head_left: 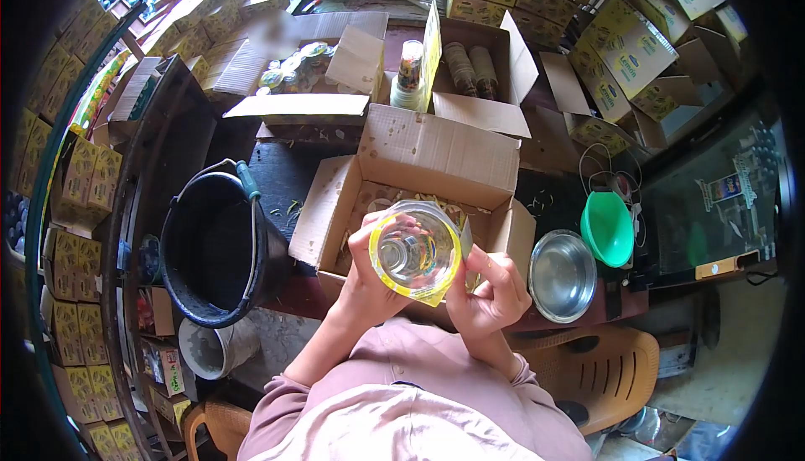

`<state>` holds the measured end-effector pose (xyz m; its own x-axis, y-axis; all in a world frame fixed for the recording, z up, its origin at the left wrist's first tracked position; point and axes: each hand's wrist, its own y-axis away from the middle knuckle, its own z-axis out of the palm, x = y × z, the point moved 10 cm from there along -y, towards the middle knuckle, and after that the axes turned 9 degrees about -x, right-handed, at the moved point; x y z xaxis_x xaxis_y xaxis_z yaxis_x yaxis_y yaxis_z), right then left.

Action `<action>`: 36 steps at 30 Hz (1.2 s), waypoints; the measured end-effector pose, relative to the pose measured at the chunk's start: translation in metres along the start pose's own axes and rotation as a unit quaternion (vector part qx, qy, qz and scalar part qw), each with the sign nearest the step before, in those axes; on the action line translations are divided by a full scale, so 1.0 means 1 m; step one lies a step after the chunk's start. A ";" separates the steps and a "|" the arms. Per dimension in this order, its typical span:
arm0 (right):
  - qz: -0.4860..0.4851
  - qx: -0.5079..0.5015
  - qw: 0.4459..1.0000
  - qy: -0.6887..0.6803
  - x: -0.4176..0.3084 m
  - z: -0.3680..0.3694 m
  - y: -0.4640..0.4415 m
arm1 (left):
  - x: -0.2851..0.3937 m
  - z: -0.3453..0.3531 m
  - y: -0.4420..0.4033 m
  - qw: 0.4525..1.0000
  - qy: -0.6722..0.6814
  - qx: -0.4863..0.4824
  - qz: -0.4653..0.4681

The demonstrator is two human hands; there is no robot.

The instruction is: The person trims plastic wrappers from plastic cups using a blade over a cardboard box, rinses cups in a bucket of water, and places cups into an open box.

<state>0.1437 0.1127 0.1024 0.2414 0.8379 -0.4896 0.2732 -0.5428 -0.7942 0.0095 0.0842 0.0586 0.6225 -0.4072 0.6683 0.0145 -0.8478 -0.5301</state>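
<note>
My left hand is wrapped round a clear plastic cup with a yellow band round its rim. The cup is tilted so that its round mouth side faces me, and a yellow corner sticks out at its lower edge. At the cup's right side, my right hand is closed, thumb and forefinger pinching a thin greyish flat piece against the rim; I cannot make out its kind. Below both hands an open cardboard box holds yellowish scraps, partly hidden by the cup and hands.
A black bucket stands left, a metal bowl and a green bowl right. Behind are a carton of round lids and a carton with stacked cups. Printed cartons pile up around. A plastic chair is at right.
</note>
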 end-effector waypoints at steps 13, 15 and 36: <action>0.020 0.002 0.998 -0.060 0.005 -0.001 -0.001 | -0.002 -0.013 0.000 0.999 0.030 0.043 -0.009; 0.016 -0.008 0.998 -0.059 0.003 0.001 -0.002 | -0.001 -0.011 -0.002 1.000 0.012 0.021 -0.011; -0.001 -0.015 1.000 -0.013 0.008 0.001 -0.004 | -0.001 -0.007 -0.002 0.997 0.073 0.001 0.000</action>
<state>0.1439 0.1219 0.1014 0.2162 0.8398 -0.4979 0.3010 -0.5425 -0.7843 0.0035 0.0842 0.0627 0.5013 -0.4524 0.7375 0.0166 -0.8472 -0.5310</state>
